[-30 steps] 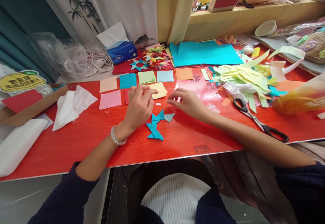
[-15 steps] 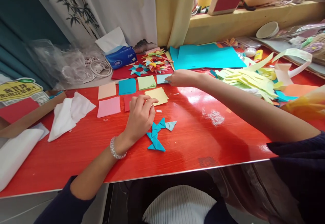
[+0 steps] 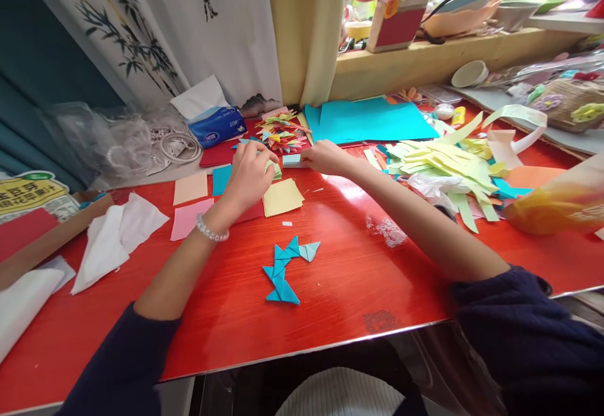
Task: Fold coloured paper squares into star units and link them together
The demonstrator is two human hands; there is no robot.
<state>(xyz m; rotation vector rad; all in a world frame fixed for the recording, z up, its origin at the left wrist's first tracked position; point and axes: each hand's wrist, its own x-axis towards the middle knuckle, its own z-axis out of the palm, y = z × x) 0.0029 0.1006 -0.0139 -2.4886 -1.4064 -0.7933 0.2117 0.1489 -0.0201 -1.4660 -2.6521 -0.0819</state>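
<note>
My right hand [image 3: 328,158] is at the back of the red table, fingertips pinched on the edge of a small pale blue paper square [image 3: 291,161]. My left hand [image 3: 250,174] hovers with loosely bent, parted fingers over the light green paper squares [image 3: 274,168], which it partly covers; nothing shows in it. Nearer the front lies a curved chain of folded blue paper pieces [image 3: 280,271], ending in one pale blue piece [image 3: 310,251]. Around my hands are stacks of yellow squares [image 3: 283,197], blue squares [image 3: 221,180], peach squares [image 3: 190,189] and pink squares [image 3: 189,219].
Folded colourful paper pieces [image 3: 282,131] are heaped behind my hands beside a blue tissue pack [image 3: 217,128]. Large blue sheets [image 3: 372,120] lie at the back. Pale yellow-green paper strips [image 3: 434,164] spread to the right. Crumpled white tissue [image 3: 117,233] lies left.
My left hand has moved back and away from the folded chain to the light green squares. My right hand stays at the pale blue paper. The view has shifted slightly.
</note>
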